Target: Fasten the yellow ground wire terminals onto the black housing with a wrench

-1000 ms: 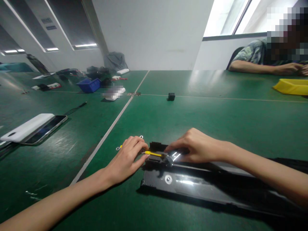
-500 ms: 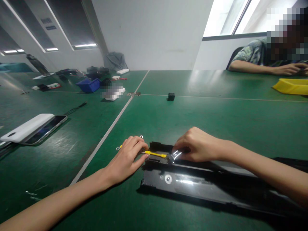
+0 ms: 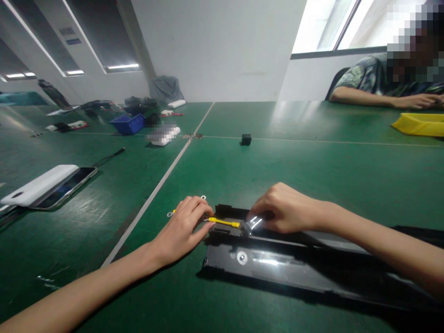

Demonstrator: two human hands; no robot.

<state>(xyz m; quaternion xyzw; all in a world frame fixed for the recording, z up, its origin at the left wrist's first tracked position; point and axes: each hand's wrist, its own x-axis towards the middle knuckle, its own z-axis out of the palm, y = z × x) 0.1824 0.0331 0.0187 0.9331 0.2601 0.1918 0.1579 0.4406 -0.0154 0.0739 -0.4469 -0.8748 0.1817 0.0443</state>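
- Nearest: black housing (image 3: 287, 275), lying lengthwise on the bench (image 3: 312, 171), a pale round fitting (image 3: 242, 257) near the left end of its front panel.
- Yellow lead (image 3: 224, 223) lay in the housing's left end, its outer tip just past that end.
- Left hand (image 3: 182, 229), at the housing's left end: thumb and fingertips pinched the lead's outer tip.
- Right hand (image 3: 286, 208), above the housing: fingers wrapped round a shiny tool, probably a wrench (image 3: 247, 228), its head at the lead's inner end. Hands well apart from each other.
- Progress, my judgement: partway. Lead was laid in place; inner end being worked, tightness could not be told. Outer end appeared unfixed, held only by fingers.
- Two ring terminals, one left of the housing (image 3: 169, 214), one just beyond its left end (image 3: 203, 197), looked unattached; seemingly left to do.
- Farther left of the housing: phone (image 3: 71, 187) beside a white slab (image 3: 43, 182).
- Well beyond the housing: small black block (image 3: 246, 139), blue bin (image 3: 127, 124), yellow tray (image 3: 421, 125), seated co-worker (image 3: 364, 78).
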